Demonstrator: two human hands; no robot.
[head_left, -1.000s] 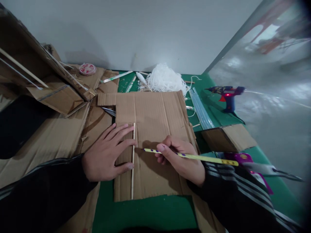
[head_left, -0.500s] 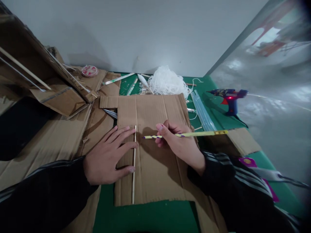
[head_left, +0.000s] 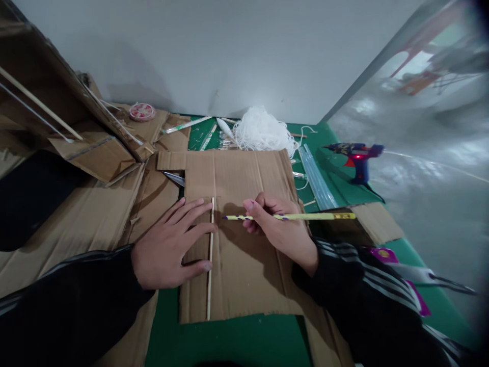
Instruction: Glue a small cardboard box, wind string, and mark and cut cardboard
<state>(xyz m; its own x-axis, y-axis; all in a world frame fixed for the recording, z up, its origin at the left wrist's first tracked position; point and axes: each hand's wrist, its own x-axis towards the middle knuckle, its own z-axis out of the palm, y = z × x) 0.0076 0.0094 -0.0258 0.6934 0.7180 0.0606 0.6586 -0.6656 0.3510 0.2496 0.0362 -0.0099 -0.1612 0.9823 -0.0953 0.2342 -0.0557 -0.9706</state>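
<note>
My left hand point(head_left: 170, 247) lies flat with spread fingers on a brown cardboard sheet point(head_left: 252, 280). Its fingertips press on a thin wooden stick point(head_left: 210, 295) that runs lengthwise along the left part of the sheet. In my right hand point(head_left: 286, 234) is a yellow pencil point(head_left: 324, 216) with purple marks, pinched between thumb and fingers. The pencil lies nearly level, its tip pointing left, a short way right of the stick and apart from it. A silver blade-like piece point(head_left: 174, 178) shows partly under the sheet's left edge.
A cardboard structure point(head_left: 103, 158) with sticks stands on the left. Behind the sheet lie a heap of white string point(head_left: 265, 130) and clear glue sticks point(head_left: 317, 176). A blue glue gun point(head_left: 357, 158) with a red light stands on the green table point(head_left: 229, 341) at right.
My right hand and the pencil have shifted very slightly left and down. The left hand, stick and sheet keep their places.
</note>
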